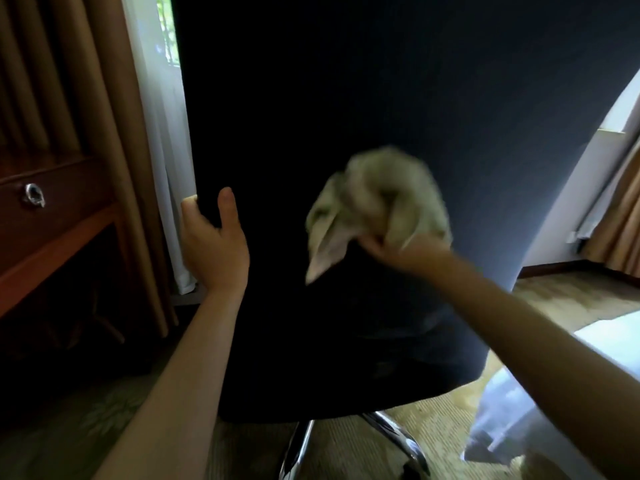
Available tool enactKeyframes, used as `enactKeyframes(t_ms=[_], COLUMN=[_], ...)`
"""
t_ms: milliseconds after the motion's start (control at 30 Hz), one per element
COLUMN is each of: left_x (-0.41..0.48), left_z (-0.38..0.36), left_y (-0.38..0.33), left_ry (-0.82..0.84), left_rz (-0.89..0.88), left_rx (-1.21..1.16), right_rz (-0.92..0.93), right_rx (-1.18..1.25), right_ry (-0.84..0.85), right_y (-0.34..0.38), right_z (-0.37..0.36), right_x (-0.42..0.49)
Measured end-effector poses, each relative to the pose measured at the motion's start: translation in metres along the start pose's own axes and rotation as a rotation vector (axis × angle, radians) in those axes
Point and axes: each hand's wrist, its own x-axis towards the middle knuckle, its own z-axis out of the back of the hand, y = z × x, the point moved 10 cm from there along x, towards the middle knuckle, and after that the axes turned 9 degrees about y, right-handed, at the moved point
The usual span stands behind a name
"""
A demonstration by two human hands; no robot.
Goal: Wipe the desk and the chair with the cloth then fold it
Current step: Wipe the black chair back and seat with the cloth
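Note:
The dark blue fabric chair (398, 98) fills the middle of the view, its tall back facing me. My left hand (211, 237) grips the chair back's left edge, thumb on the near face and fingers curled round the side. My right hand (394, 247) holds a bunched pale green cloth (377, 202) against the chair back; the cloth is blurred by motion. The wooden desk (52, 244) stands at the left, only its edge and a drawer showing.
The desk drawer has a metal ring pull (34, 195). Brown curtains (86, 98) and a white sheer hang behind the desk. The chair's chrome base legs (398, 434) spread over patterned carpet. A white bed corner (554, 393) lies at the lower right.

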Motion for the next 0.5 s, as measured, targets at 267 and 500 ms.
enactKeyframes(t_ms=[267, 500], left_x=[-0.001, -0.004], left_z=[0.002, 0.005], left_y=[-0.001, -0.008], left_ry=[-0.046, -0.044], left_rz=[0.025, -0.002], left_rx=[0.008, 0.034], right_rz=[0.054, 0.243], right_rx=[-0.187, 0.107], right_ry=[-0.167, 0.9], right_y=[0.001, 0.077], right_z=[-0.013, -0.164], right_x=[-0.006, -0.123])
